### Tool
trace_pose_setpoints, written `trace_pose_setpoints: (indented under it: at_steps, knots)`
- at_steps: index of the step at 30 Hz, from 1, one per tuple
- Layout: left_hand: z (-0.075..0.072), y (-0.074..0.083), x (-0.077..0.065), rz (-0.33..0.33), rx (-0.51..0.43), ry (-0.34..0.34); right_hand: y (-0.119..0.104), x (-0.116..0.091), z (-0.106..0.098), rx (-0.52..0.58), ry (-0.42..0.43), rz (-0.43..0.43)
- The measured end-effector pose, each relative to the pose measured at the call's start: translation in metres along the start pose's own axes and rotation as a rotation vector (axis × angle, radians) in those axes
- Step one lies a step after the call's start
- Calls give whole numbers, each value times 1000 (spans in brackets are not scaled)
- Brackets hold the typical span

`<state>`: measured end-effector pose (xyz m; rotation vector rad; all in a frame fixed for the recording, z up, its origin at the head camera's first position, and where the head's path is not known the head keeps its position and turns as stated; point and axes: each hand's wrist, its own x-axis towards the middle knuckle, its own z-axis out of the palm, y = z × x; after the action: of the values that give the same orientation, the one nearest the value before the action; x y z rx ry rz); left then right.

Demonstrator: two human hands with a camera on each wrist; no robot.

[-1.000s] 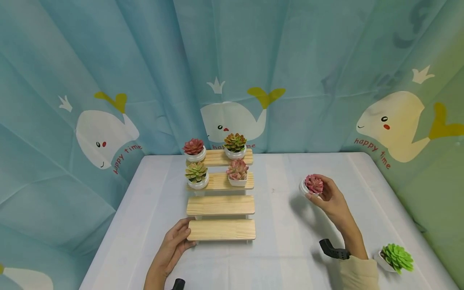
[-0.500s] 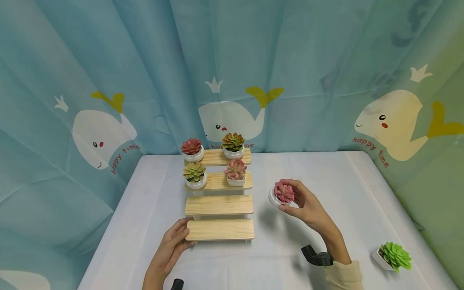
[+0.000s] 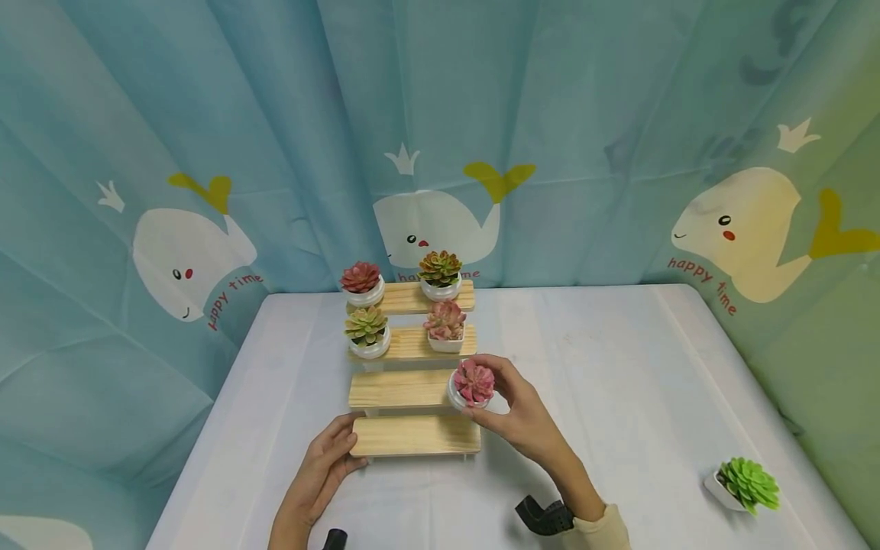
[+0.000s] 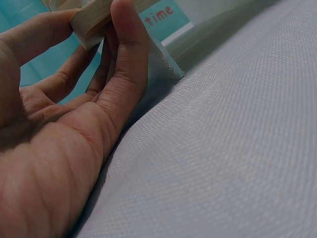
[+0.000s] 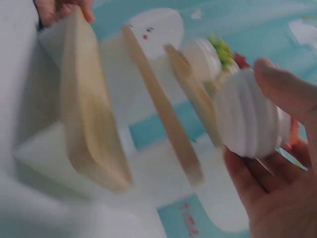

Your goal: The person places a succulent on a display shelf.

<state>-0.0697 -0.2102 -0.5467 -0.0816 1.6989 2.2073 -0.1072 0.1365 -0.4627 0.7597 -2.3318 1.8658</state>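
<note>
My right hand (image 3: 519, 416) holds a pink succulent in a round white pot (image 3: 473, 383) between thumb and fingers, over the right end of the stand's third step down. In the right wrist view the white ribbed pot (image 5: 250, 114) appears apart from the wooden slats (image 5: 94, 109). With my left hand (image 3: 321, 467) I pinch the left end of the lowest slat of the stepped wooden stand (image 3: 415, 435). The left wrist view shows thumb and fingers on that slat's corner (image 4: 94, 22).
On the top step stand a red succulent (image 3: 361, 281) and a green-orange one (image 3: 440, 273). Below them are a yellow-green succulent (image 3: 367, 330) and a pink one in a square pot (image 3: 446, 327). A bright green succulent (image 3: 745, 485) lies tilted at the table's right.
My right hand has carried the pink potted succulent leftward from the right side of the table to the stand. The left hand has stayed on the lowest slat.
</note>
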Motion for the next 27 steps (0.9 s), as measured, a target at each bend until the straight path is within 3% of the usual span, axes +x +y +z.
trace_pose_setpoints:
  at_steps: [14,22,27]
  knots:
    - [-1,0,0,17,-15,-33,-9,14,67,-87,161,-108]
    - [-2,-1,0,15,-27,-45,-12,24,101,-57,207,-109]
    - [-2,-1,-1,20,-30,-45,-17,31,117,-106,235,-114]
